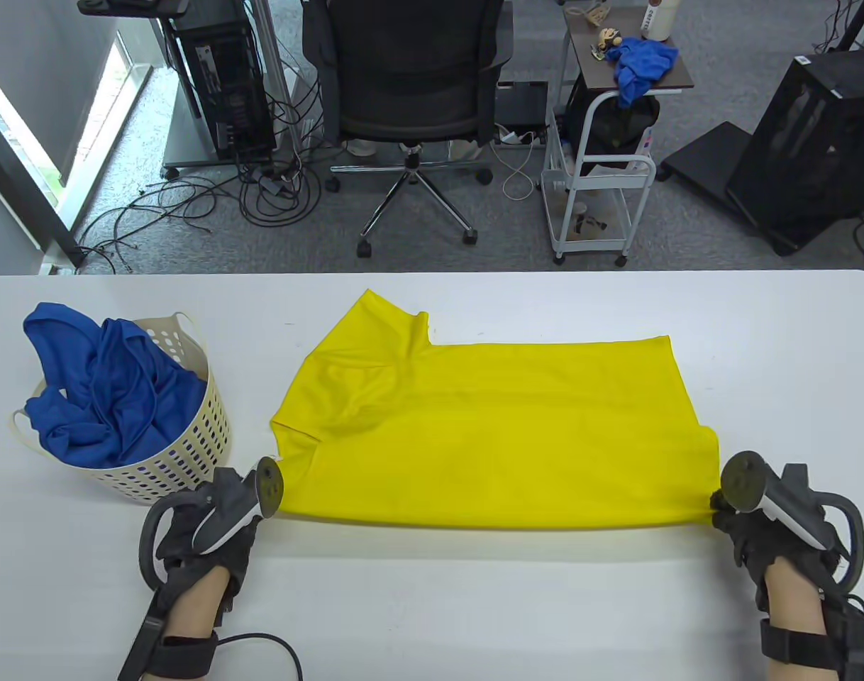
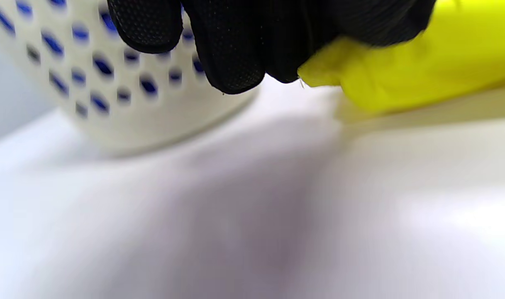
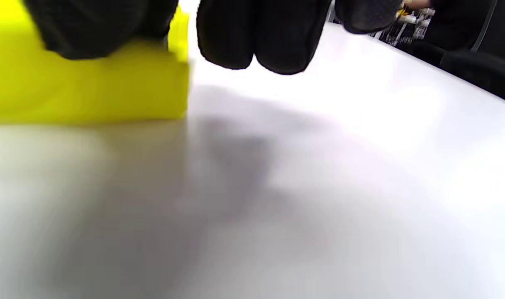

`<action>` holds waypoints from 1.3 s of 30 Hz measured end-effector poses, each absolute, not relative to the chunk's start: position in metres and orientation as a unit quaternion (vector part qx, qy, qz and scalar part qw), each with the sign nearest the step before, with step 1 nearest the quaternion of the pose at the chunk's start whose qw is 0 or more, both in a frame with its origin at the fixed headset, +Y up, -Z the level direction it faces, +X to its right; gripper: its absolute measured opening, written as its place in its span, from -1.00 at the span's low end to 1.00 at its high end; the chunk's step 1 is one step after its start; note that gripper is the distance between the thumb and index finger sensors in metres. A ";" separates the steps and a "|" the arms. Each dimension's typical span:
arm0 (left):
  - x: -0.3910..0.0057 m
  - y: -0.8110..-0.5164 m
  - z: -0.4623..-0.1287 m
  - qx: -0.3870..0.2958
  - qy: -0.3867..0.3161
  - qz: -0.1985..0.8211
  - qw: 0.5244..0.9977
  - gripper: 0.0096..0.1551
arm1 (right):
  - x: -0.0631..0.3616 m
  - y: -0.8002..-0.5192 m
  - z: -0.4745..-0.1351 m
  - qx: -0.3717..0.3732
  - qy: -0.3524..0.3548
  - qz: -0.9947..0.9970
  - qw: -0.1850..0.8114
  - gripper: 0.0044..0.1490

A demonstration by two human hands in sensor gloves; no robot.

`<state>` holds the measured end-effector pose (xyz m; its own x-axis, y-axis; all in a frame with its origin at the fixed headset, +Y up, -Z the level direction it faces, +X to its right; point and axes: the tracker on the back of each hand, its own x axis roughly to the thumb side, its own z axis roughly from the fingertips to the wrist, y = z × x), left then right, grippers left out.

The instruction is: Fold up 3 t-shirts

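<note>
Now yellow t-shirt (image 1: pixel 489 433) folded lengthwise (sleeve out), flat.

A white counter (image 1: pixel 616 603) fills the near half of the scene. Beyond its far edge lies grey carpet (image 1: pixel 460 248). A black office chair (image 1: pixel 411 85) on a chrome star base stands at far centre. To its left, a computer tower (image 1: pixel 226 78) sits above tangled cables (image 1: pixel 191 206), beside a bright window (image 1: pixel 20 120). On the right stands a white wheeled cart (image 1: pixel 595 191), with another dark tower (image 1: pixel 808 156) at far right.
</note>
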<state>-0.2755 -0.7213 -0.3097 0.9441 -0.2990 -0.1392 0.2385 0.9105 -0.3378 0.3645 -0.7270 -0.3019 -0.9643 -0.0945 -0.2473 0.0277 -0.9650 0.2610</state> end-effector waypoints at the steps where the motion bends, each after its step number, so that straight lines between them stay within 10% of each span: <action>1: -0.276 -0.723 -0.310 -0.143 0.092 -0.128 0.977 -0.47 | 0.365 -0.725 -0.302 0.130 -0.100 -0.986 0.015 -0.38; 19: -0.274 -0.741 -0.318 -0.160 0.076 -0.124 0.976 -0.20 | 0.308 -0.744 -0.314 0.041 -0.112 -0.986 0.114 0.02; 31: -0.068 -0.725 -0.295 -0.159 -0.142 -0.101 0.972 -0.22 | 0.290 -0.723 -0.300 -0.033 -0.049 -0.998 0.012 0.06; 39: -0.033 -0.753 -0.296 -0.187 -0.146 -0.174 0.956 -0.26 | 0.290 -0.719 -0.297 -0.046 -0.036 -0.998 -0.007 0.06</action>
<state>-0.0333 -0.7526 -0.2958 0.8969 -0.2785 0.3434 0.3873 0.8695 -0.3065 0.2899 -0.7188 -0.2969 -0.9956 0.0174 0.0917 -0.0108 -0.9973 0.0721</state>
